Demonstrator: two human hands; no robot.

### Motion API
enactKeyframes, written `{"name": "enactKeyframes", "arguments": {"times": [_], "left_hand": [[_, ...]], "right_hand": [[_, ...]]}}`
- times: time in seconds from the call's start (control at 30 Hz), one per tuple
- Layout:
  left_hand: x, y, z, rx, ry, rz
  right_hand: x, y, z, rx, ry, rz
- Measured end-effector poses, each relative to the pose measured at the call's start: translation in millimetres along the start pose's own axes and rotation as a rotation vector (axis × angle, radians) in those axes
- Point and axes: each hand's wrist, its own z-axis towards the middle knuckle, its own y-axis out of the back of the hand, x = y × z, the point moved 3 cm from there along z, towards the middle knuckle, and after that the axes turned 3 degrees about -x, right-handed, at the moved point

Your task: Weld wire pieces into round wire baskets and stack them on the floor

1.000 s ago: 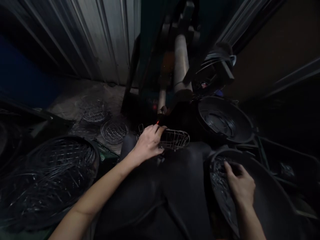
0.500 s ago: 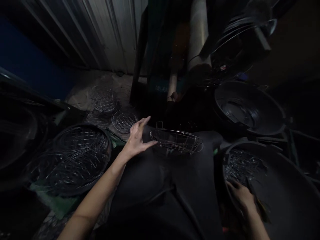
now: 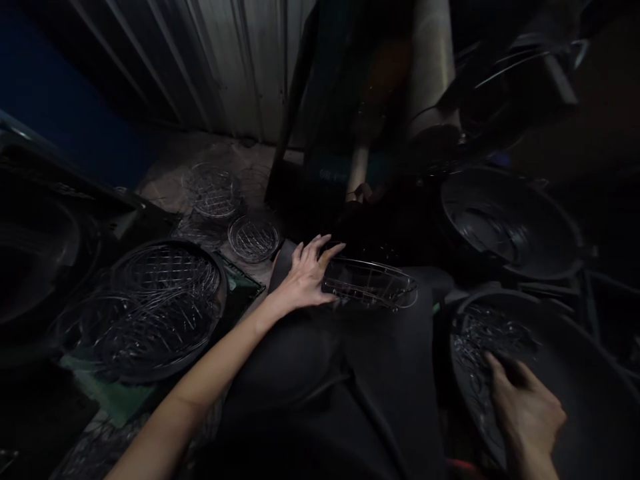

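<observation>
My left hand (image 3: pixel 307 275) is at the left end of a shallow wire basket (image 3: pixel 373 283), its fingers spread above the rim and its thumb below. The basket lies on dark cloth over my lap. My right hand (image 3: pixel 530 410) is inside a large dark tub (image 3: pixel 575 340), beside a heap of small metal wire pieces (image 3: pixel 475 340). Its thumb points at the heap and its other fingers curl inward. Whatever they hold is hidden in shadow.
At the left, a round tub (image 3: pixel 223 293) holds several wire grids (image 3: pixel 165 280). More wire racks (image 3: pixel 253 238) lie on the floor behind it. A dark machine with a thick pipe (image 3: pixel 433 60) stands ahead. Another wide basin (image 3: pixel 550 207) is at the back right.
My left hand has moved right to the basket's end. My right hand has shifted over the wire pieces in the tub, fingers now curled. The whole view has turned slightly.
</observation>
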Motion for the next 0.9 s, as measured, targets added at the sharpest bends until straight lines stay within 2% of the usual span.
{"name": "enactKeyframes", "arguments": {"times": [0.07,0.13,0.27,0.37,0.5,0.57,0.63,0.77,0.9], "left_hand": [[-1,-1.1,3,-0.003,-0.035,-0.01],[-3,-1.6,6,-0.015,-0.063,-0.051],[-13,0.1,9,-0.078,-0.122,-0.149],[-24,2.9,10,-0.111,-0.162,-0.117],[-38,8.4,12,-0.101,-0.167,0.023],[-42,12.0,12,-0.101,-0.169,0.125],[-46,15.3,11,-0.106,-0.173,0.207],[-46,21.1,14,-0.116,-0.17,0.258],[-42,31.6,21,-0.137,-0.158,0.301]], "right_hand": [[38,11,-13,0.004,-0.066,0.133],[75,19,-25,0.065,-0.027,0.292],[132,24,-47,0.323,0.057,0.581],[166,16,-60,0.521,0.105,0.78],[195,-13,-66,0.683,0.055,0.947],[204,-26,-66,0.697,0.071,0.968],[211,-31,-66,0.643,0.144,0.931],[223,-25,-65,0.481,0.299,0.794],[238,-21,-64,0.426,0.394,0.756]]}}
